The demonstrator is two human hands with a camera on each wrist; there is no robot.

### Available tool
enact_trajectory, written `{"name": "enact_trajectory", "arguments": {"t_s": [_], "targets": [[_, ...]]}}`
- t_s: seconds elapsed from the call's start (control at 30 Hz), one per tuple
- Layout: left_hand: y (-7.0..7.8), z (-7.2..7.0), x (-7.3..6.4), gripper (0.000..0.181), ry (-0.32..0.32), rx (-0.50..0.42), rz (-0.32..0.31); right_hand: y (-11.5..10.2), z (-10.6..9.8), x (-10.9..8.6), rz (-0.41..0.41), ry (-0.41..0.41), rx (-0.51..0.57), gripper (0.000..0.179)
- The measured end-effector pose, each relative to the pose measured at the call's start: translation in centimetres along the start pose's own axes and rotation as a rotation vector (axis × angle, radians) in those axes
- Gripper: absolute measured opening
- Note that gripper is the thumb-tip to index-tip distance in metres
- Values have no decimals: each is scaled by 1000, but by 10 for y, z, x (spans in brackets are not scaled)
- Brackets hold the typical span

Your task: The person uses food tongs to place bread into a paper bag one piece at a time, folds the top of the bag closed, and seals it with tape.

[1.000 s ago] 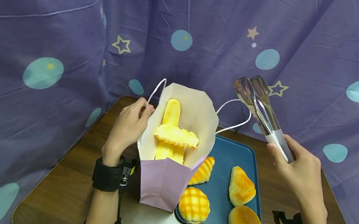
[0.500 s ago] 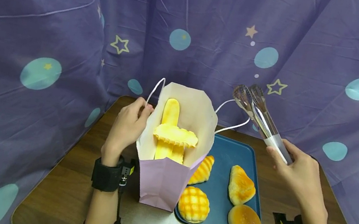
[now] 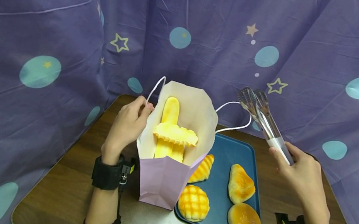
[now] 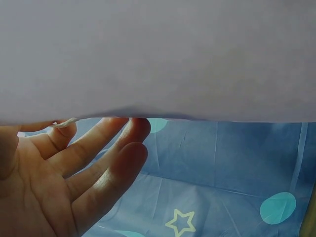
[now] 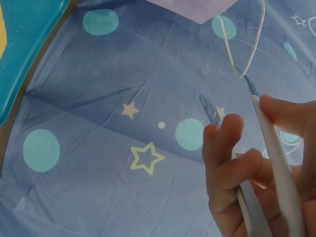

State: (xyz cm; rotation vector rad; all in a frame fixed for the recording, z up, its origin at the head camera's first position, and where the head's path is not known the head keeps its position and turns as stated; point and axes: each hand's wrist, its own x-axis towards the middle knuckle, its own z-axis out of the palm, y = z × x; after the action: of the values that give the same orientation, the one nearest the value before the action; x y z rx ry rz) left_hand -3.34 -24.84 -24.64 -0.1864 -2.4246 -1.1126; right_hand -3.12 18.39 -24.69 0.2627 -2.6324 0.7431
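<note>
A lilac paper bag (image 3: 162,181) stands with its mouth tipped toward the head camera; yellow breads (image 3: 176,134) lie crossed inside it. At the bag's left rim, my left hand (image 3: 129,125) pinches the edge by the white cord handle (image 3: 156,88). The left wrist view has the bag's side filling the top, with the other fingers (image 4: 106,190) extended loosely below. My right hand (image 3: 302,172) grips metal tongs (image 3: 266,122) by their white handle part, raised above the table at the right. The tong tips are apart, and nothing is between them.
Beside the bag's right side lies a blue tray (image 3: 214,211). It bears a grid-marked bun (image 3: 194,203), a striped bread (image 3: 202,170) partly behind the bag, a triangular pastry (image 3: 240,184) and a round glossy bun (image 3: 244,222). Behind the wooden table (image 3: 61,187) hangs a purple curtain (image 3: 214,23).
The tongs in my right hand have come down somewhat, their tips moving slightly right. My left hand, the bag and the breads have kept their places.
</note>
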Motion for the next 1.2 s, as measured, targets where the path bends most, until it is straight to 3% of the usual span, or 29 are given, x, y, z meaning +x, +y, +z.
{"name": "enact_trajectory", "arguments": {"t_s": [0.53, 1.2], "targets": [[0, 0, 1, 24, -7, -3, 11, 11, -1, -2, 64, -26, -34, 63], [0, -1, 1, 22, 5, -9, 9, 14, 11, -5, 29, -153, -105, 58]]}}
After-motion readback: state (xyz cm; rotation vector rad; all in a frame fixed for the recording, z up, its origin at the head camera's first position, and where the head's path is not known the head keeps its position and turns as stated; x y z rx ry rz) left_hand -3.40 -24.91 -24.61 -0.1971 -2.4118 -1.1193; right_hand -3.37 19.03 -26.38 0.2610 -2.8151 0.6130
